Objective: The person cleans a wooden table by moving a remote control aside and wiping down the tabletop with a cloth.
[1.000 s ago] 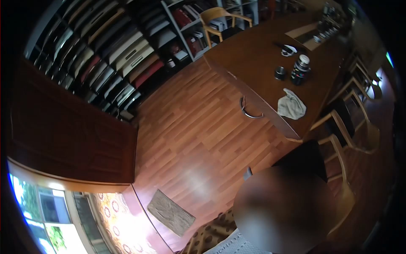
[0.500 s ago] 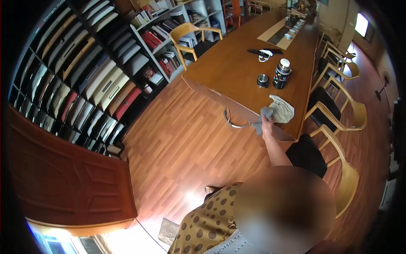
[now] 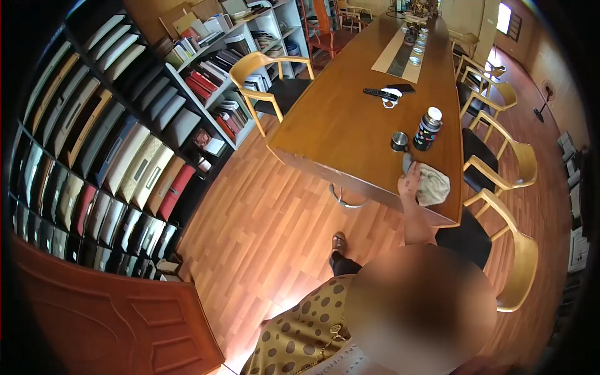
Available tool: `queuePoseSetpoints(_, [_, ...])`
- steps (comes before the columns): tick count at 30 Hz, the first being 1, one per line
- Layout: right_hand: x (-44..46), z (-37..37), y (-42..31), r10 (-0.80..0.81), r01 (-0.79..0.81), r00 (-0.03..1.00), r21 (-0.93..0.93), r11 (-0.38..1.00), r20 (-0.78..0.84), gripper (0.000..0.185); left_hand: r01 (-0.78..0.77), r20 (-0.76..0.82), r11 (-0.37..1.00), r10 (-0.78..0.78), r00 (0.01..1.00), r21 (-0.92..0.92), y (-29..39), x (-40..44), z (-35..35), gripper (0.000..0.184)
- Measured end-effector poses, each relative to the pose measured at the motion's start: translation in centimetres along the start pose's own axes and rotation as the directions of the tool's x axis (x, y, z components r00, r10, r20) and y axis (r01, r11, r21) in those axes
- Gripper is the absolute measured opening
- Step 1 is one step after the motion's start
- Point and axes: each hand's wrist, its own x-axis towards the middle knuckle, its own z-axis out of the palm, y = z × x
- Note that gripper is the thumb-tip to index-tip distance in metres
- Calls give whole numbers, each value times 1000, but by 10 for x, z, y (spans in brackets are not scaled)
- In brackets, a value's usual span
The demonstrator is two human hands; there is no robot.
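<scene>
While the right hand grips a grey thing, the cloth (to its right) looks not yet picked up.

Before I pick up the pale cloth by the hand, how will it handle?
The pale cloth will probably flop, since it looks soft and rumpled. It's likely light, having little visible bulk. Rolling seems unlikely, because it lies low on the table.

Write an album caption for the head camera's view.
A hand at the edge of a pale cloth on a wooden table, near a metal cup and patterned flask.
</scene>
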Motion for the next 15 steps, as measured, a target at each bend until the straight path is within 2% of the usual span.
queuePoseSetpoints(1, [3,15,-4,29,-8,990,-149,989,141,77,-11,-6,1000,11,1000,7,7,16,-9,35])
queuePoseSetpoints(4, [-4,53,-43,54,-3,975,-230,973,215,73,-37,-19,998,38,999,45,34,69,-40,35])
queuePoseSetpoints(7, [-3,69,-122,-43,71,961,-97,993,272,75,-42,-8,996,43,999,77,63,113,-64,34])
queuePoseSetpoints(9, [6,86,-168,-120,144,954,-71,987,273,70,-41,6,995,40,999,91,80,138,-78,34])
queuePoseSetpoints(11, [19,116,-206,-223,257,914,-58,965,338,63,-39,14,994,38,999,102,96,161,-90,34])
queuePoseSetpoints(12, [27,123,-217,-334,360,866,1,933,371,61,-36,14,994,35,999,103,102,173,-95,34])
queuePoseSetpoints(14, [41,134,-234,-545,544,727,134,828,418,57,-33,16,993,31,999,114,112,193,-106,34])
queuePoseSetpoints(15, [51,130,-233,-628,634,665,138,760,405,56,-31,21,992,29,999,118,117,202,-113,34])
